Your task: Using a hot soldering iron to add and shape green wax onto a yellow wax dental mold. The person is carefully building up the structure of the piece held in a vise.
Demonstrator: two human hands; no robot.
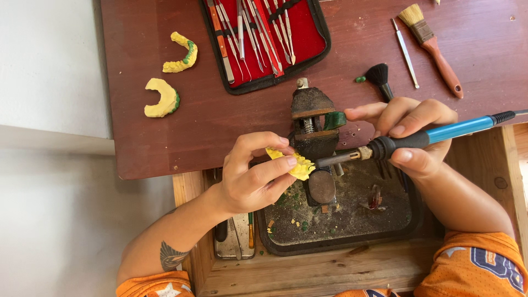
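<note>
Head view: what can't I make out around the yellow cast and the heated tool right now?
- Yellow dental cast: its underside is hidden by the left hand; fingers cover its near end.
- Heated tool: tip contact with the cast is too small to tell; its cord is cut off at the right edge.
- Green piece beside the vise: partly behind the right hand.

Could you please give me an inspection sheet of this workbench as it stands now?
Surface: brown bench top; tray strewn with chips.
Job's things: yellow cast in left hand; blue iron in right hand, its tip at the cast.
Clutter: vise, two spare casts, tool case, two brushes, probe.
Fingers: both hands closed on their things.
Cables: iron's lead runs off right.
Surroundings: pale floor.
</note>
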